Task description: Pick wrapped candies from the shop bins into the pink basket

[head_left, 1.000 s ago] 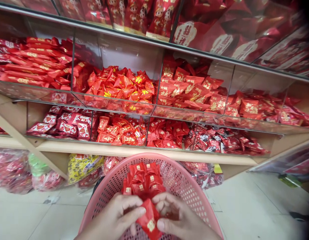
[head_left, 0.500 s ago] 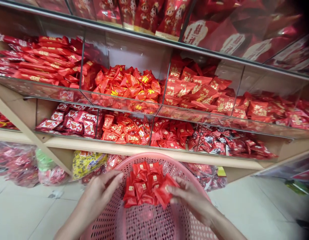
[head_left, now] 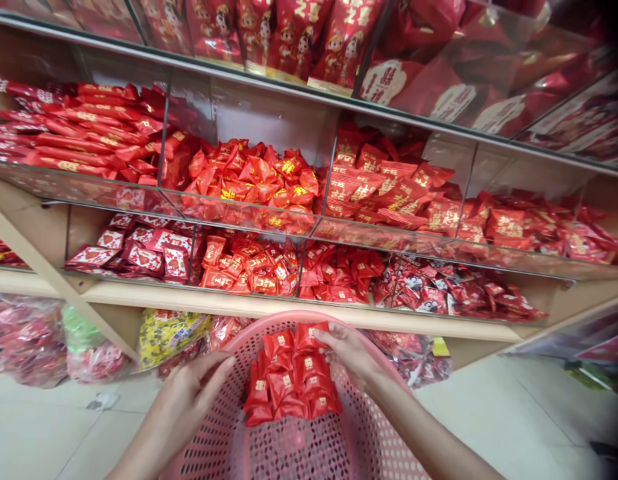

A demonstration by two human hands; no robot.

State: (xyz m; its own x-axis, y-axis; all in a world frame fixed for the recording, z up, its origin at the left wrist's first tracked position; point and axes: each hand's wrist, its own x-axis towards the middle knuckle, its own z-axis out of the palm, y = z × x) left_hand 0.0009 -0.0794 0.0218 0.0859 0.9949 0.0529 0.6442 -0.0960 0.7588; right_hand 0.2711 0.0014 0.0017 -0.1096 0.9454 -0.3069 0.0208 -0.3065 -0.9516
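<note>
A pink perforated plastic basket (head_left: 209,427) stands in front of me. In it, small red candy packets (head_left: 286,383) with gold marks lie in neat rows, overlapping one another. With fingertips pressed at its right edge, my right hand (head_left: 351,353) grips the red packet (head_left: 306,338) in the upper right of the rows. My left hand (head_left: 189,387) is at the basket's left side, its thumb and fingers apart and nothing between them. Whether it rests on the rim cannot be made out.
Behind the basket rises a wooden shelf (head_left: 229,299) with clear-fronted compartments full of red-wrapped sweets (head_left: 249,173). Under it, plastic bags of sweets, one a yellow bag (head_left: 171,337), sit on the tiled floor (head_left: 489,413). Larger red bags (head_left: 299,40) fill the top.
The packet that my right hand held now lies at the lower right of the rows. That hand has moved up and away to the upper right packet. My left hand has barely shifted.
</note>
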